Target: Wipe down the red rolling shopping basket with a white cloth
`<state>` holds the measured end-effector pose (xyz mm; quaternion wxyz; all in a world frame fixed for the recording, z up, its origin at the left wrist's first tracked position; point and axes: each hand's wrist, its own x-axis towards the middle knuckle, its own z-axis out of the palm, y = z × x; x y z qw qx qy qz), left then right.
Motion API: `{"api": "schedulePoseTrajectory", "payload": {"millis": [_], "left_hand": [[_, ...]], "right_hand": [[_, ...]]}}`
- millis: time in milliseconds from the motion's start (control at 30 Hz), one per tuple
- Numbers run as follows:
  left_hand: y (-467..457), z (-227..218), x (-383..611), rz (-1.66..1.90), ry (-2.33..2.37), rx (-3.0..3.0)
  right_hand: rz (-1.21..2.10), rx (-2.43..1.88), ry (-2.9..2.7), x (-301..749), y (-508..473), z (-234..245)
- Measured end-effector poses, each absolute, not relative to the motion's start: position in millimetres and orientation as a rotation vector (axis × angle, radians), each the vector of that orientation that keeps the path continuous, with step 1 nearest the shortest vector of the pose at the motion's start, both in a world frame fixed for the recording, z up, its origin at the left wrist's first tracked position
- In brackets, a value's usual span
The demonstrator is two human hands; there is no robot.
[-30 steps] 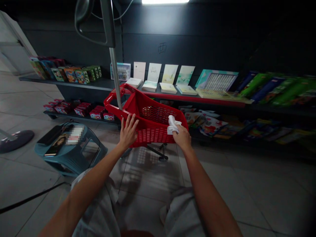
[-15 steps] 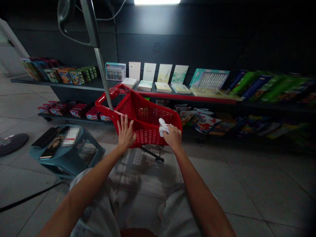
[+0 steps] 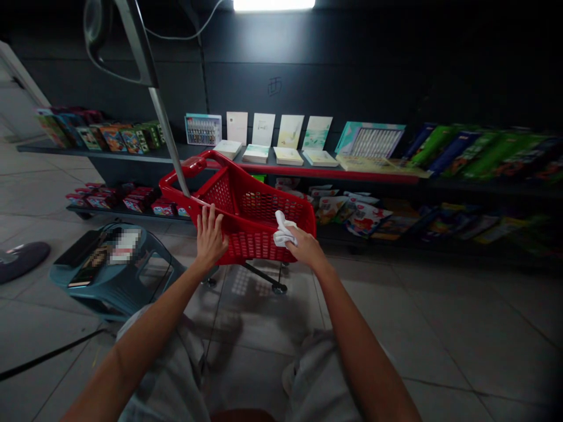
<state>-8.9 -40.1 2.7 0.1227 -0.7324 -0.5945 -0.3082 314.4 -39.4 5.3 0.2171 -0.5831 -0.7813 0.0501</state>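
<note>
A small red shopping cart [image 3: 246,202] stands on the tiled floor in front of me, its mesh basket tilted toward the shelves. My left hand [image 3: 208,237] lies flat with fingers spread against the near left side of the basket. My right hand [image 3: 304,247] is closed on a crumpled white cloth [image 3: 282,230], pressed to the basket's near rim on the right. The cart's metal pole [image 3: 169,143] rises up to a dark handle at the top left. My knees in grey trousers show at the bottom.
A teal plastic stool [image 3: 118,275] with a phone and cards on it stands at the left. Dark shelves [image 3: 334,173] with books, cards and boxed goods run along the back wall. A black cable crosses the floor at the lower left.
The cart and both hands have shifted left in view. My right hand has slid the cloth leftward along the basket's near rim; my left hand stays flat on the side.
</note>
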Motion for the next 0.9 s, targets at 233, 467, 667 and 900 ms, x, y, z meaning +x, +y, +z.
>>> {"api": "schedulePoseTrajectory", "payload": {"millis": [233, 467, 667, 900], "left_hand": [[-42.7, -3.9, -12.6, -0.937, -1.777, -2.153], [-56.4, -46.1, 32.1, -1.435, -2.213, -2.164], [-59.5, -54.2, 52.7, -1.547, -2.357, -2.158], [-52.0, -43.2, 35.3, -1.621, -2.449, -2.033]], "right_hand": [[0.224, -1.721, -2.143, 335.5, -43.5, 9.1], [0.039, -1.727, -2.17, 317.9, -53.1, 10.8], [0.134, -1.628, -2.256, 302.9, -63.8, 13.9], [0.36, -1.455, -2.312, 283.3, -65.3, 12.0]]}}
